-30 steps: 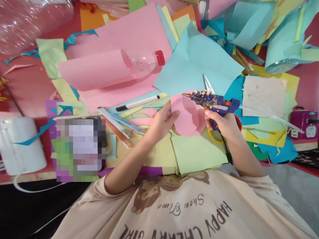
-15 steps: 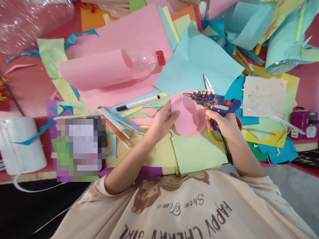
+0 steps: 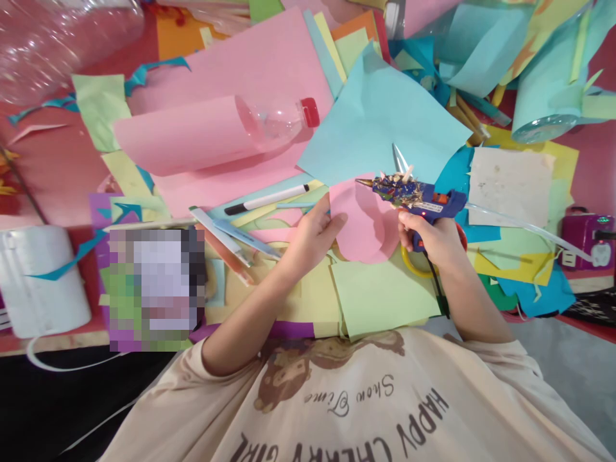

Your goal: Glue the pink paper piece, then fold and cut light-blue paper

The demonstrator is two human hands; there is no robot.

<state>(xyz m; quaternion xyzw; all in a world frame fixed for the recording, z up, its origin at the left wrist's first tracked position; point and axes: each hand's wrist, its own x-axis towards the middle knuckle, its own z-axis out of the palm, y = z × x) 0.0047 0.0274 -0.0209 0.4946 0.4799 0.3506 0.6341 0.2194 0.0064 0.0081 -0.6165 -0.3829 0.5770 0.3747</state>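
My left hand [image 3: 318, 232] pinches the left edge of a pink paper piece [image 3: 357, 224] with a rounded lower edge. Wrapped round the handle of a blue glue gun [image 3: 418, 196] is my right hand [image 3: 430, 237]. The gun's metal tip points left, over the upper part of the pink paper, and bits of debris cover its front. A clear glue stick [image 3: 529, 226] sticks out of its back. Scissors [image 3: 414, 264] with a yellow and red handle lie partly hidden under the gun and my right hand, their blade tip showing above the gun.
A bottle [image 3: 279, 122] wrapped in pink paper lies at the upper left of my hands. Beyond them is a light blue sheet [image 3: 385, 115]. Markers [image 3: 267, 199] lie to the left, a green sheet [image 3: 385, 295] nearer me, and a purple box [image 3: 587, 240] far right.
The glue gun has shifted very slightly to the right. The back end of the glue stick has moved a little to the right. My left hand and the pink paper look unmoved.
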